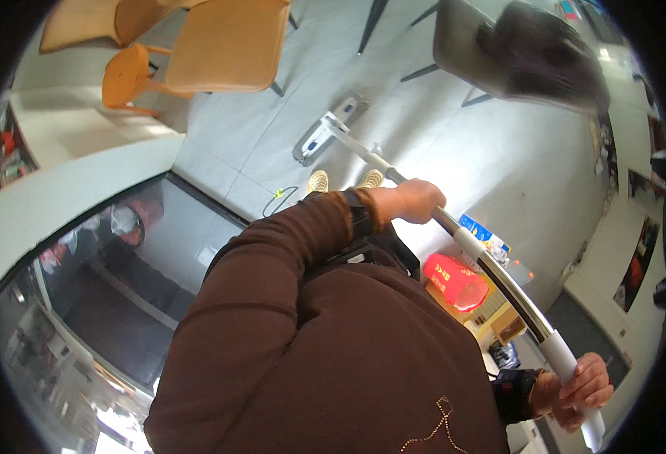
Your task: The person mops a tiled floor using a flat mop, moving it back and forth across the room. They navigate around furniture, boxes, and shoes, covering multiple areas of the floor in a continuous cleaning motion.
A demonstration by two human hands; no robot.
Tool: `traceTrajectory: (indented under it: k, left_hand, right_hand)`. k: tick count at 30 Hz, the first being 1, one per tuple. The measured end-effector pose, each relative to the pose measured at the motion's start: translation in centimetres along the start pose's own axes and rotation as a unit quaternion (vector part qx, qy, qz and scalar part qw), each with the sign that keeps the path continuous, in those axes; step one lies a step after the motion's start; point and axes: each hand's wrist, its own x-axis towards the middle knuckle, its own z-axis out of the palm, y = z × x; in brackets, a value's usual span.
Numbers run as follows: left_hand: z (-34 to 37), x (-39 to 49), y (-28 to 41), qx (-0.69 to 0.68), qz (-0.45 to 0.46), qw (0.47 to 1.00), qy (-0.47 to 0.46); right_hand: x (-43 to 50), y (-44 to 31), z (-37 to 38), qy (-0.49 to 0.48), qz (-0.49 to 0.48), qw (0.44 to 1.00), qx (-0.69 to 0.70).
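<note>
My left hand (pixel 421 201) grips the metal pole of a flat mop (pixel 494 265) in front of my body. My right hand (pixel 585 389) is closed around the white handle sleeve near the pole's upper end, at the lower right. The pole slants away up and left to a white joint. From there it meets the long flat mop head (pixel 328 129), which lies on the grey tiled floor (pixel 253 136) beyond my shoes (pixel 344 180). The pad shows as a grey fringe around the head.
A tan chair (pixel 225 45) and an orange stool (pixel 128 76) stand at upper left. A dark chair (pixel 474 51) holds a dark bag or garment (pixel 554 57). A glossy black-topped surface (pixel 140 272) is at my left. Near the pole are a red container (pixel 455 281) and boxes. A cable (pixel 280 198) lies near my shoes.
</note>
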Motion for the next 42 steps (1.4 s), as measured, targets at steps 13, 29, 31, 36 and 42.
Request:
traceTrajectory:
  k: [13, 29, 31, 36, 42]
  left_hand:
    - [1.0, 1.8, -4.8, 0.130, -0.031, 0.988, 0.081]
    - [5.2, 12.3, 0.6, 0.049, 0.036, 0.997, 0.051]
    - [2.7, 11.6, -1.2, 0.073, 0.050, 0.991, 0.105]
    - [-6.1, 9.7, -5.4, 0.141, 0.068, 0.969, 0.193]
    - [-17.5, 10.6, -11.0, 0.168, 0.053, 0.942, 0.284]
  right_hand:
    - [-0.6, 6.2, -2.4, 0.003, 0.073, 0.997, 0.000]
    - [-5.9, 6.4, -14.3, -0.108, 0.035, 0.993, -0.012]
    - [-3.6, 7.6, -13.5, -0.145, 0.055, 0.987, 0.029]
    - [3.9, 10.8, -8.0, -0.203, 0.051, 0.975, 0.075]
    - [12.1, 13.9, 2.3, -0.104, 0.029, 0.991, 0.083]
